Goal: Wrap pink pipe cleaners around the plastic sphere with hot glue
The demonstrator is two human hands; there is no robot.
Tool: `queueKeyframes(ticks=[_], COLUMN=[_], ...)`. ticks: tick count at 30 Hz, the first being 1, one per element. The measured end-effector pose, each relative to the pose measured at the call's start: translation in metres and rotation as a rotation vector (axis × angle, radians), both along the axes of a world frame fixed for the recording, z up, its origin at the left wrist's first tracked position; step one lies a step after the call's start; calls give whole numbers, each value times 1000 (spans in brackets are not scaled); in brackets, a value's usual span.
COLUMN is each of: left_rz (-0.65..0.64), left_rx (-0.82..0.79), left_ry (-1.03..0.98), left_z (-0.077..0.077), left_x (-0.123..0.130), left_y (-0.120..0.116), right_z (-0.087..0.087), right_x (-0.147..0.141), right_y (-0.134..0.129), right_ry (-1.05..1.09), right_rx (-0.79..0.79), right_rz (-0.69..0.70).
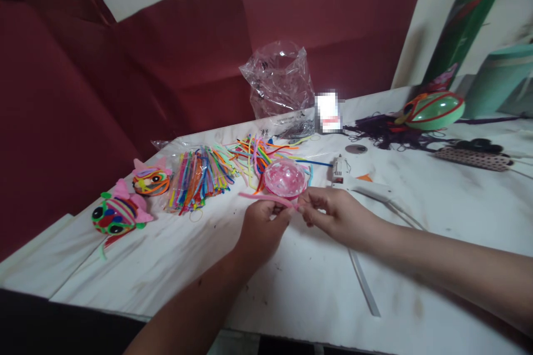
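Note:
A pink pipe cleaner [261, 196] is pinched between my two hands near the middle of the table, its free end sticking out to the left. My left hand [266, 224] has thumb and fingers closed on it. Close beside, my right hand [322, 208] grips its other end, which the fingers partly hide. Just behind my hands sits a shiny pink bowl-shaped piece [286, 177]. Loose coloured pipe cleaners [260, 155] lie behind that piece, and a bagged bundle of pipe cleaners [202, 177] is to the left.
Two decorated fish-like crafts [120, 213] stand at the left. Right of the bowl lie a white glue gun [368, 186] and a flat grey strip [364, 283]. Farther right are dark tassels [375, 128], a green lantern-like craft [441, 110] and a dotted case [472, 158].

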State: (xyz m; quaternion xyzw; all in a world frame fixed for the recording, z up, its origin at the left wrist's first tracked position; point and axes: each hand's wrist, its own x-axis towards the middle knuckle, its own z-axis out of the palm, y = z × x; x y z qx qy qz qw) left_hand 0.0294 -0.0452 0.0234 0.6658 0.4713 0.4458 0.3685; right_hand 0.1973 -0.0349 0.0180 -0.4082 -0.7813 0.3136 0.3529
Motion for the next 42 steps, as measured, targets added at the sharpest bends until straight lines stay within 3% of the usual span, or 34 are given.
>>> queueKeyframes(ticks=[2, 7, 9, 13, 15, 19, 24, 27, 30, 33, 35, 39, 42], left_rz=[-16, -147, -143, 33, 63, 57, 85, 64, -37, -111, -96, 31, 51], left_rx=[50, 357, 376, 216, 164, 134, 98, 213, 379, 382, 290, 50, -1], left_ry=[107, 297, 269, 51, -25, -52, 28, 165, 344, 427, 347, -74, -300], left_z=[0, -2, -2, -3, -5, -8, -5, -7, -10, -11, -8, -3, -6], left_x=[-2, -5, -5, -1, 2, 7, 6, 3, 0, -2, -2, 1, 6], left_y=[0, 0, 0, -4, -6, -7, -5, -4, -2, -1, -1, -1, -1], right_z=[4, 11, 12, 11, 8, 2, 4, 4, 0, -3, -1, 6, 6], right_x=[3, 7, 7, -1, -5, -6, 0, 4, 6, 6, 5, 0, -5], right_y=[-2, -6, -5, -4, -5, -8, -8, -4, -2, -1, -1, -1, -4], right_ry=[-116, -279, -209, 155, 264, 218, -22, -182, -302, -346, -259, 140, 296], right_rx=[75, 221, 140, -199, -227, -68, 112, 217, 244, 233, 156, -185, -238], right_rz=[-12, 68, 70, 70, 46, -11, -46, 3, 73, 120, 102, 69, 38])
